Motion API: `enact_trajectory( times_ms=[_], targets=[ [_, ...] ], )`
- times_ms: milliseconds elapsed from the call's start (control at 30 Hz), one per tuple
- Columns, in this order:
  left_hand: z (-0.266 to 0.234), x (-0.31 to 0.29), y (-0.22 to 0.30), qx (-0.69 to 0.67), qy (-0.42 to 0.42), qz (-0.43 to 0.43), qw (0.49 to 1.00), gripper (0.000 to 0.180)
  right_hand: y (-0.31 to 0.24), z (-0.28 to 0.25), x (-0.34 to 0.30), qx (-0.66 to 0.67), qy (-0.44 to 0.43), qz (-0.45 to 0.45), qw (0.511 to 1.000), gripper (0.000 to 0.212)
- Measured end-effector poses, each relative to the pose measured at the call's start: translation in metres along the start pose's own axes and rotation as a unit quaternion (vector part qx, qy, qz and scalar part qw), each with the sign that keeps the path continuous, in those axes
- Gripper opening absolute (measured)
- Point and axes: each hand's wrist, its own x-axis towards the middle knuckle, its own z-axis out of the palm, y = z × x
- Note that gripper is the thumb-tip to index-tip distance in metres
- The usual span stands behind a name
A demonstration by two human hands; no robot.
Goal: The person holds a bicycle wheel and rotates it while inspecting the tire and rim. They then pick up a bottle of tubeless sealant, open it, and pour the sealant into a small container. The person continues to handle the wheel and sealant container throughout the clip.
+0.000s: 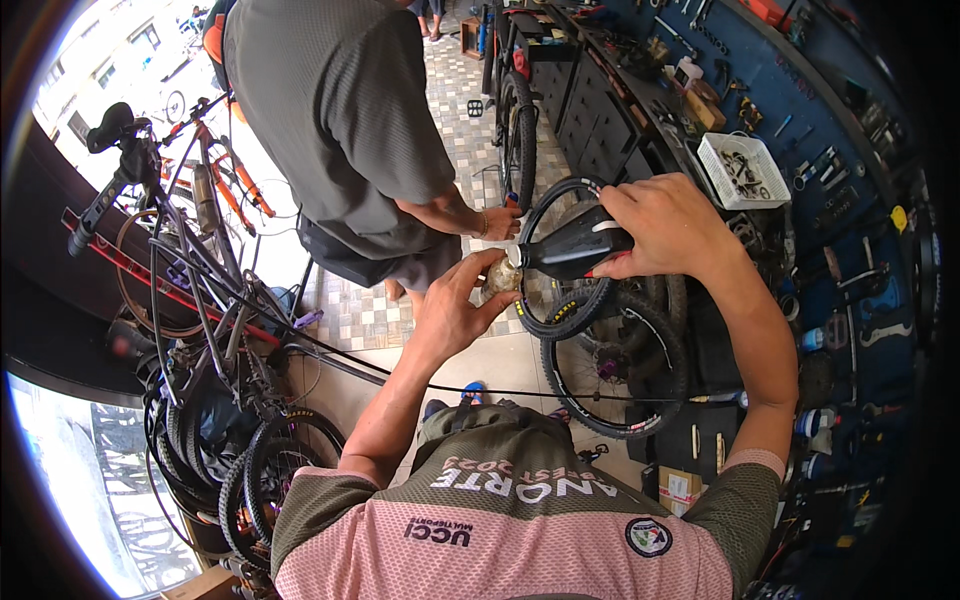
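My right hand (668, 228) is closed around a black bottle (568, 252), tipped on its side with its neck toward the left. My left hand (452, 308) grips a small see-through bottle (502, 282) with a yellowish tint between thumb and fingers. The black bottle's neck meets the pale mouth of the small bottle, both held up at chest height. Whether liquid is flowing between them I cannot make out. Below the bottles stand bicycle wheels with black tyres (612, 432).
Another person in a grey shirt (335, 110) stands close ahead, one hand (498, 224) near my left hand. Several bicycles (205, 220) crowd the left. A white basket of small parts (742, 172) sits on the right bench, beside a blue tool wall (800, 90). A bicycle (517, 130) stands ahead.
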Motion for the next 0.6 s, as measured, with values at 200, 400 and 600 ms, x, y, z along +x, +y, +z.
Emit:
enact_trajectory(
  times_ms=[200, 400, 600],
  targets=[
    [0.000, 0.000, 0.000, -0.002, -0.011, 0.004, 1.000, 0.057, 0.001, 0.001, -0.003, 0.000, 0.008, -0.005, 1.000, 0.068],
    [0.003, 0.000, -0.001, -0.014, -0.012, 0.004, 1.000, 0.056, 0.000, 0.002, -0.007, -0.008, 0.008, -0.003, 1.000, 0.067],
    [0.007, 0.002, 0.003, -0.012, -0.029, -0.004, 1.000, 0.057, 0.001, 0.000, -0.015, -0.012, 0.000, 0.010, 1.000, 0.066]
  ],
)
